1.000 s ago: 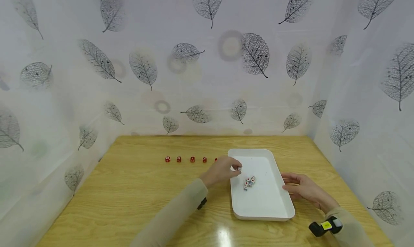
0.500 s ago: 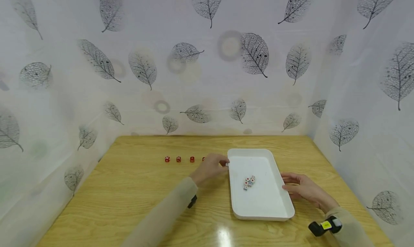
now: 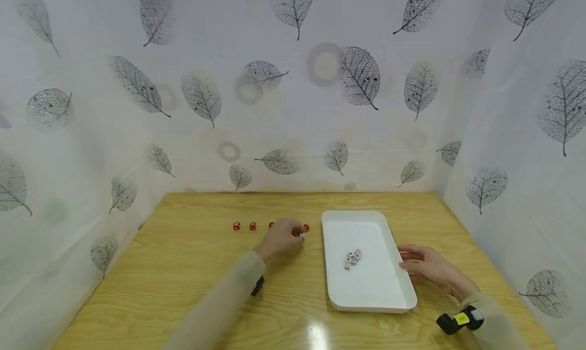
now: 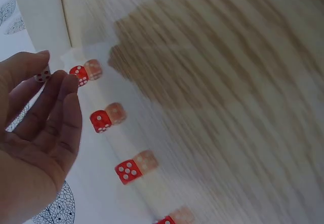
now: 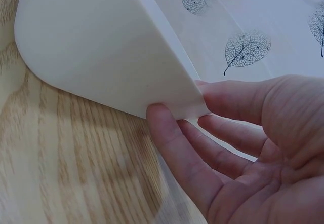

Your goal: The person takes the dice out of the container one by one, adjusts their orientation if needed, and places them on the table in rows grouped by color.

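My left hand pinches a small white die between thumb and fingertips, close in front of the row of red dice. In the left wrist view, dark pips show on that die, beside a red die. My right hand holds the right side of the white tray, the thumb at the rim and fingers against the outer wall. Several white dice lie clustered in the tray, left of its middle.
Red dice stand spaced in a row across the back of the wooden table, part of it hidden behind my left hand. Leaf-patterned sheeting encloses the table at the back and sides.
My left hand has carried the white die leftward out of the tray, over its left rim, to the red row. My right hand and the tray have stayed put.
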`<state>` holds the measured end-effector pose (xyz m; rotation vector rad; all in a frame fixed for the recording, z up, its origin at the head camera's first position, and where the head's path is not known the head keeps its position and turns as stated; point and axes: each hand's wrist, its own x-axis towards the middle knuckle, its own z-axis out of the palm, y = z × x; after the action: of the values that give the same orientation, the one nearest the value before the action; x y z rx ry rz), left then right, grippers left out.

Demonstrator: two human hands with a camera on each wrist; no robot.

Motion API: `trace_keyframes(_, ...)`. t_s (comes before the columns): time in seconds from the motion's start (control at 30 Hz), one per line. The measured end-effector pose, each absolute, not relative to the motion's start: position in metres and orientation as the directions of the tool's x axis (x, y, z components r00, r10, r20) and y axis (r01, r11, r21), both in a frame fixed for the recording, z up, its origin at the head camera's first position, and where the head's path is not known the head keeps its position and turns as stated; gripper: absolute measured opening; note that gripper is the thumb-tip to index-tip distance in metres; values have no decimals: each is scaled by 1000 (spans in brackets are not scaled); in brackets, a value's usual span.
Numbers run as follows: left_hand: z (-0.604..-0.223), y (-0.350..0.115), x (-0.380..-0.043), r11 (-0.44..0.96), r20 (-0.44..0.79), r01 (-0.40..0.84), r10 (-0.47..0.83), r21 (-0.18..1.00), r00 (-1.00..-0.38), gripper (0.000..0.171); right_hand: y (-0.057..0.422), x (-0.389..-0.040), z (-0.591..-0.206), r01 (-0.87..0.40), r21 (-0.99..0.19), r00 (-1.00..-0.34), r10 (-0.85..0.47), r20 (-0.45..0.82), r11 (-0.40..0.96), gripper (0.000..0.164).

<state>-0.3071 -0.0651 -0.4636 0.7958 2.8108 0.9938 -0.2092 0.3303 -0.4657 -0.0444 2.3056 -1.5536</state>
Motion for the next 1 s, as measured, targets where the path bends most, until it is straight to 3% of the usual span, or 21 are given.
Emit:
trace_keyframes(0.17,-466,-69,-305,699,7,347,440,625,-898,6,331,-210,-467,178,-899,-936,-212,-280,399,68)
trace_keyframes(0.53,-471,-53,-309,754,27,417,470,507,-882,12,330,-210,-467,177,-899,-935,-216,-281,402,68)
trace_keyframes(1.0,-470,-42,-312,739,16,421,487,525,-873,6,331,-210,-468,172,-908,-935,-227,-273,382,68)
